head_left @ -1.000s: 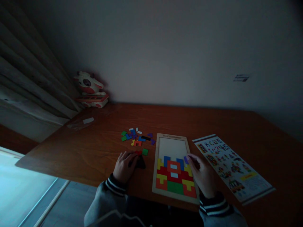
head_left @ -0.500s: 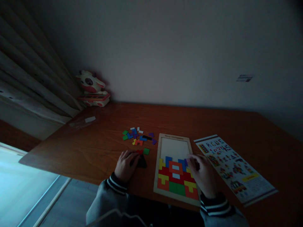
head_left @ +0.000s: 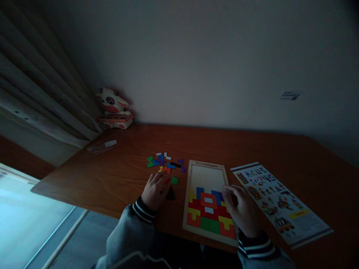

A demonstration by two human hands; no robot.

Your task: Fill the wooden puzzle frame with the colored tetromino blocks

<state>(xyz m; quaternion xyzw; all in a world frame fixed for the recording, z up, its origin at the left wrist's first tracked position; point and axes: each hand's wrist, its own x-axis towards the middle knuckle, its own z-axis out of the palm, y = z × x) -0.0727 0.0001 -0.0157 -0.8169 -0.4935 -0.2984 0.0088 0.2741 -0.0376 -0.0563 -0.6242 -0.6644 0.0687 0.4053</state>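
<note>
My left hand (head_left: pixel 155 191) lies low over the table with its fingers stretched out, beside a red piece (head_left: pixel 167 181) and a green square piece (head_left: pixel 174 181). Whether it touches the red one I cannot tell. A black triangular piece (head_left: pixel 170 194) shows just past its thumb. My right hand (head_left: pixel 242 210) is at the right edge of a wooden puzzle board (head_left: pixel 208 173). Its thumb and index finger curve together near a purple piece; anything between the tips is hidden. Coloured pieces fill the board's near half, with blue pieces (head_left: pixel 200 192) along the top of them.
Loose coloured pieces (head_left: pixel 161 161) lie in a pile left of the board. A printed pattern sheet (head_left: pixel 280 203) lies to the right. A cow-shaped toy keyboard (head_left: pixel 115 108) stands at the back left, with a clear plastic bag (head_left: pixel 98 147) in front of it.
My left hand has moved forward and right, from the black piece toward the red piece and the pile. My right hand stays at the board's right edge. The view has shifted slightly.
</note>
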